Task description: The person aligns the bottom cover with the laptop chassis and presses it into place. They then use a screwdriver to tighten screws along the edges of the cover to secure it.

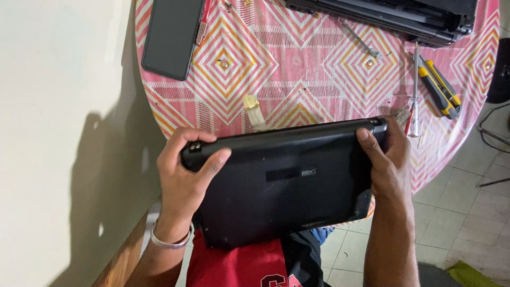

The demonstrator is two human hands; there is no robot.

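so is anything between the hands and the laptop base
Nothing visible. The left hand grips the left end of the laptop base and the right hand grips its right end, both in direct contact. The screwdriver and knife lie apart on the table.

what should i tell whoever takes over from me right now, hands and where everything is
Left hand: grips the left end of the black laptop base, thumb on its underside.
Right hand: grips the right end, thumb over the edge.
The base stands tilted between lap and the edge of the round table, underside up.
On the table: phone far left, tweezers, red-tipped screwdriver, yellow-black utility knife, another black laptop part at the far edge.
Done: the base is lifted off the table.
Left: the bottom cover looks closed.
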